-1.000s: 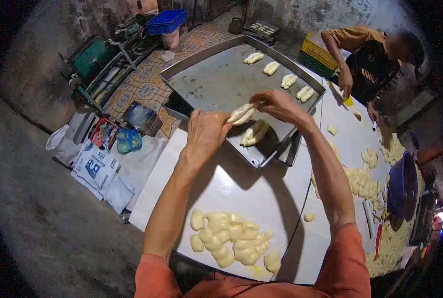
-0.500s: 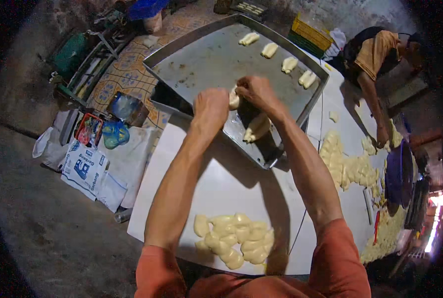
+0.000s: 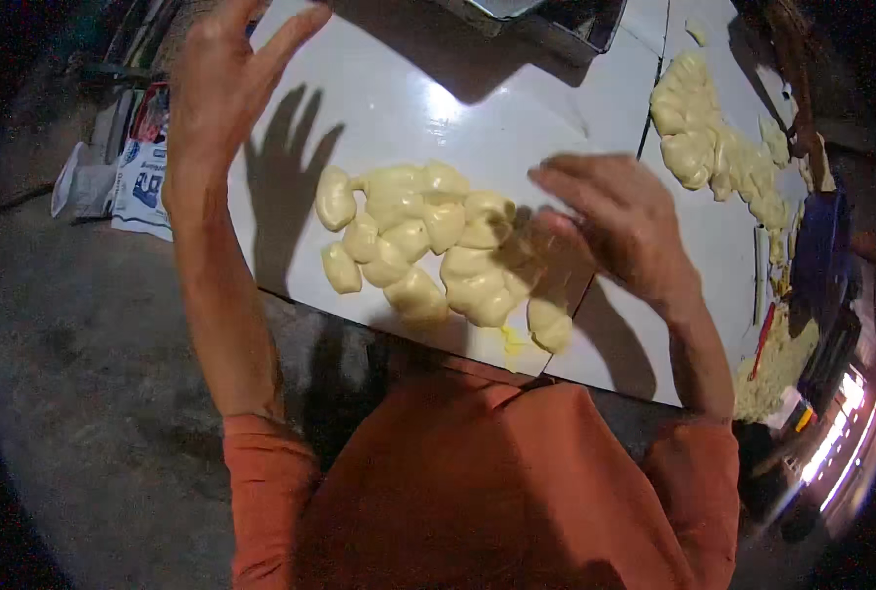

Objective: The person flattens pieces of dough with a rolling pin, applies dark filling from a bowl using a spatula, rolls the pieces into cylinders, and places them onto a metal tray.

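Observation:
My left hand (image 3: 241, 84) is raised at the table's upper left edge, fingers apart and empty, casting a shadow with spread fingers. My right hand (image 3: 610, 211) hovers at the right of a cluster of pale, glossy dough pieces (image 3: 408, 236), its fingers loosely bent and apart, with nothing visible in them. The dough lies on the white tabletop (image 3: 389, 118) near the front edge, with a separate piece (image 3: 549, 324) at the lower right. Metal trays (image 3: 571, 29) show only partly at the top.
More dough (image 3: 689, 118) spreads along the right half of the table, beside a purple basin (image 3: 819, 246) and a red-handled tool (image 3: 762, 339). A co-worker's arm (image 3: 802, 88) reaches in at upper right. White sacks (image 3: 138, 187) lie on the floor at left.
My hands have left the tray and let go of the shaped dough. My right hand has come back toward the near dough cluster. The view has tilted down, pushing the trays to the top.

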Motion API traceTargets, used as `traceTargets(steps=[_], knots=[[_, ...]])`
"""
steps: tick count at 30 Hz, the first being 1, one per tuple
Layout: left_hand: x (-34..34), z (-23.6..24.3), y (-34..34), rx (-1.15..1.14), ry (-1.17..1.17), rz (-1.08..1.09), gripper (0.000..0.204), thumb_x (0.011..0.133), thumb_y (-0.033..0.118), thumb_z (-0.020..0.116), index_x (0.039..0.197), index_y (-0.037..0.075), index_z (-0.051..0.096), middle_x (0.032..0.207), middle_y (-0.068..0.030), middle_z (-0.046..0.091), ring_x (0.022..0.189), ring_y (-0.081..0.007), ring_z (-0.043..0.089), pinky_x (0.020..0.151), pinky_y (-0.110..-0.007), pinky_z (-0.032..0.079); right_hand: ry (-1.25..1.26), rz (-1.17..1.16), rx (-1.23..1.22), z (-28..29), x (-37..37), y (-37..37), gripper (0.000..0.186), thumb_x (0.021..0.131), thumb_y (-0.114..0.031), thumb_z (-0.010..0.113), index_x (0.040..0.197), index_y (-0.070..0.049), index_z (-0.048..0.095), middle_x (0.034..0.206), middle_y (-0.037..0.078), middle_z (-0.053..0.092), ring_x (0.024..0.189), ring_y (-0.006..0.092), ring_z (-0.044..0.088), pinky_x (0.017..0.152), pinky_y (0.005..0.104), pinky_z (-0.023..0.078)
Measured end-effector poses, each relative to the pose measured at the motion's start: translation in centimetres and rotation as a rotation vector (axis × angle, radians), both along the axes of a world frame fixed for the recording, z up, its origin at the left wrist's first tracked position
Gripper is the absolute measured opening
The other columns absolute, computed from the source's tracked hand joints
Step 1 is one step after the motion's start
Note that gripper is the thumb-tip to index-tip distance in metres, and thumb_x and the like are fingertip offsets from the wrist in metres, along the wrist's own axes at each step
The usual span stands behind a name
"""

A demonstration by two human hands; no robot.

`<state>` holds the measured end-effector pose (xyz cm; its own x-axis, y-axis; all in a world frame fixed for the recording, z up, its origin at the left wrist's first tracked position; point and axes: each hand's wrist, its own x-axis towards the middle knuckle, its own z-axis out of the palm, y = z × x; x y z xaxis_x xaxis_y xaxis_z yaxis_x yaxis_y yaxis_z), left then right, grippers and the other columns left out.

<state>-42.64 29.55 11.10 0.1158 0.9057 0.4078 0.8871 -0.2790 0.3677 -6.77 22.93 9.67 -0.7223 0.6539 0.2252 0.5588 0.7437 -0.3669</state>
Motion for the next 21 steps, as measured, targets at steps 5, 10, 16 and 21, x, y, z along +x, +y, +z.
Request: traceTargets(steps=[5, 10, 16, 21], knots=[[3.0, -1.4, -12.0, -0.083, -0.120, 0.152, 0.045, 0.092, 0.026, 0.077, 0.130, 0.004, 0.068, 0.130, -0.0177, 0.069, 0.120, -0.0297, 0.066, 0.099, -0.037, 0.051, -0.028, 0.189, -0.087, -3.5, 5.5, -12.5, 0.050, 0.091, -0.043, 0.071, 0.130, -0.013, 0.063, 0.140, 0.009, 0.059, 0.132, 0.0277, 0.055, 0.106, 0.0491, 0.046], [7.9, -2.0, -19.6, -0.301, -0.253, 0.270, 0.044, 0.093, 0.023, 0.076, 0.132, 0.002, 0.067, 0.132, -0.0180, 0.067, 0.122, -0.0308, 0.063, 0.101, -0.040, 0.050, -0.095, 0.108, 0.013, -6.6, 5.6, -16.5, 0.055, 0.092, -0.054, 0.062, 0.129, -0.013, 0.065, 0.152, 0.007, 0.052, 0.142, 0.0266, 0.046, 0.119, 0.0553, 0.032], [10.2, -2.6, -24.6, -0.345, -0.236, 0.266, 0.047, 0.095, 0.019, 0.074, 0.138, 0.003, 0.063, 0.140, -0.0169, 0.063, 0.131, -0.0289, 0.058, 0.109, -0.042, 0.046, 0.142, -0.001, -0.067, -5.9, 13.3, -18.2, 0.035, 0.092, -0.041, 0.068, 0.105, -0.008, 0.068, 0.146, 0.012, 0.056, 0.138, 0.0306, 0.050, 0.117, 0.0575, 0.033], [12.9, -2.0, -27.6, -0.367, -0.264, 0.338, 0.047, 0.096, 0.026, 0.075, 0.135, 0.002, 0.066, 0.139, -0.0185, 0.063, 0.131, -0.0324, 0.058, 0.107, -0.044, 0.047, -0.082, -0.929, -0.086, -9.1, 29.0, -24.3, 0.057, 0.094, -0.037, 0.067, 0.136, 0.001, 0.058, 0.151, 0.027, 0.048, 0.146, 0.0405, 0.040, 0.118, 0.0604, 0.026]])
